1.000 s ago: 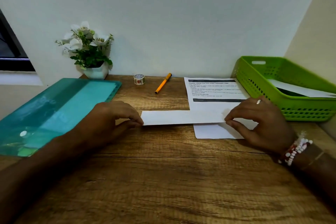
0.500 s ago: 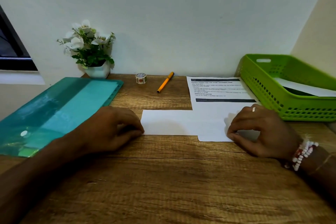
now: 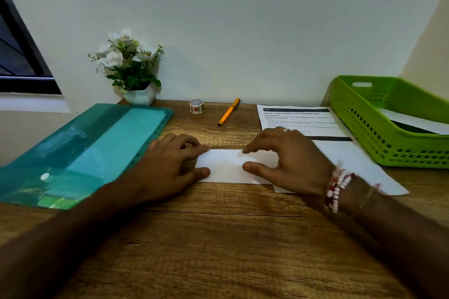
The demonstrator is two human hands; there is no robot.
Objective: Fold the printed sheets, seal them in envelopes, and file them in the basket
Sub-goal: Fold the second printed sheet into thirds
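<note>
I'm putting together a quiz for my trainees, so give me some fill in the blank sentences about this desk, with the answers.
1. The pen beside the tape roll is ____ in colour.
2. The beaded bracelets sit on the ____ wrist.
3. White paper lies in the ____ basket.
4. The left hand and right hand both touch the folded sheet, which lies on the ____ desk.
Missing words: orange, right, green, wooden.

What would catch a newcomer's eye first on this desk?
The left hand and right hand rest on a folded white paper sheet at the wooden desk's centre. A bright green plastic basket sits at the far right, and a teal translucent plastic folder lies on the left.
</note>
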